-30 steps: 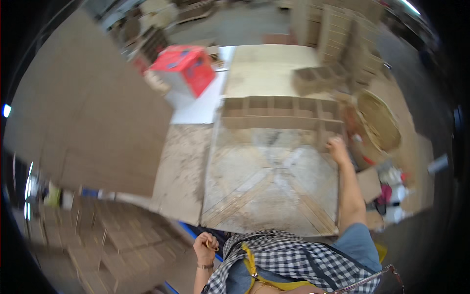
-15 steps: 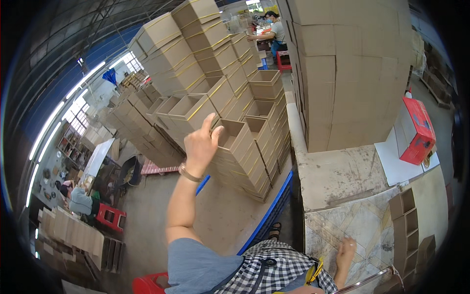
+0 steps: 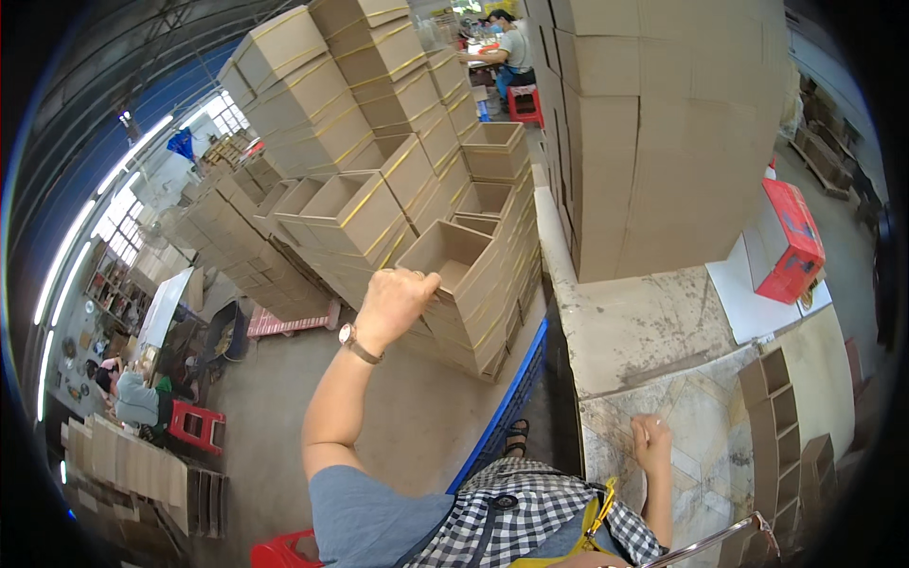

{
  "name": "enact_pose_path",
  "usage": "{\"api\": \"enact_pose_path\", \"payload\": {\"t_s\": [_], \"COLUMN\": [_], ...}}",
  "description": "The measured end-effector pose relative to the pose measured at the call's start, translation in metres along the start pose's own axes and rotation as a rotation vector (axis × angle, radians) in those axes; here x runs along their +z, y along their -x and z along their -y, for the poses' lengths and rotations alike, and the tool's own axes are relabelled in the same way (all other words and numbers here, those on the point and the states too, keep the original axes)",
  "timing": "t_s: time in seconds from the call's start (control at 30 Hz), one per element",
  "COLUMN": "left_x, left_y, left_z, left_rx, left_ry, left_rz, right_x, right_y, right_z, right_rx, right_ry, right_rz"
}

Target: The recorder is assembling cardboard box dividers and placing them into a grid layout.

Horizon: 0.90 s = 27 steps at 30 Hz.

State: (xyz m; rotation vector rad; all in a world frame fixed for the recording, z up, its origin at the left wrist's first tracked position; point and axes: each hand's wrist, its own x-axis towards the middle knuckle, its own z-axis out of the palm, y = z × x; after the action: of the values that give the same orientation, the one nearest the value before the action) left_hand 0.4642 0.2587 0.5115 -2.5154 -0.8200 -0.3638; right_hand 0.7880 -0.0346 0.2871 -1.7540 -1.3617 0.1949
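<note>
An open-topped brown cardboard box point(image 3: 478, 279) sits at the near end of a stack, in front of my body. My left hand point(image 3: 396, 301), wearing a wristwatch point(image 3: 347, 334), is closed on the near corner of its rim. The fingertips inside the box are partly hidden. Slightly askew, the box rests over the ones below it. To my right, over the stained worktable point(image 3: 653, 317), my right hand point(image 3: 651, 443) is curled into a loose fist. Nothing shows in its fingers.
Tall stacks of yellow-edged boxes point(image 3: 294, 95) rise ahead. A big cardboard pile point(image 3: 682, 161) stands on the worktable, near a red box point(image 3: 791, 241). Small brown trays point(image 3: 772, 407) line its right side. A blue pallet edge point(image 3: 511, 388) runs beside my feet. Co-workers sit farther off.
My left hand has gone from open above the box to closed on its rim, and the box has shifted slightly askew. My right hand has risen a little and curled up. The whole view has shifted.
</note>
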Motion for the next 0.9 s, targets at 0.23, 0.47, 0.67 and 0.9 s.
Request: {"api": "enact_pose_path", "payload": {"t_s": [0.23,0.47,0.67,0.9], "left_x": [-0.016,-0.049,-0.005,0.015], "left_y": [-0.010,-0.045,-0.068,-0.056], "left_z": [-0.013,-0.092,-0.203,-0.280], "left_rx": [0.096,0.241,0.555,0.605], "left_ry": [0.149,0.363,0.793,1.021], "left_rz": [-0.051,-0.116,-0.147,0.062], "right_x": [-0.012,-0.001,-0.040,-0.102], "right_y": [-0.025,-0.041,-0.036,0.018], "right_z": [0.029,0.062,0.063,0.010], "right_rx": [-0.008,-0.005,0.093,0.151], "right_ry": [-0.091,-0.101,-0.036,-0.258], "right_rz": [0.032,0.053,-0.274,-0.041]}}
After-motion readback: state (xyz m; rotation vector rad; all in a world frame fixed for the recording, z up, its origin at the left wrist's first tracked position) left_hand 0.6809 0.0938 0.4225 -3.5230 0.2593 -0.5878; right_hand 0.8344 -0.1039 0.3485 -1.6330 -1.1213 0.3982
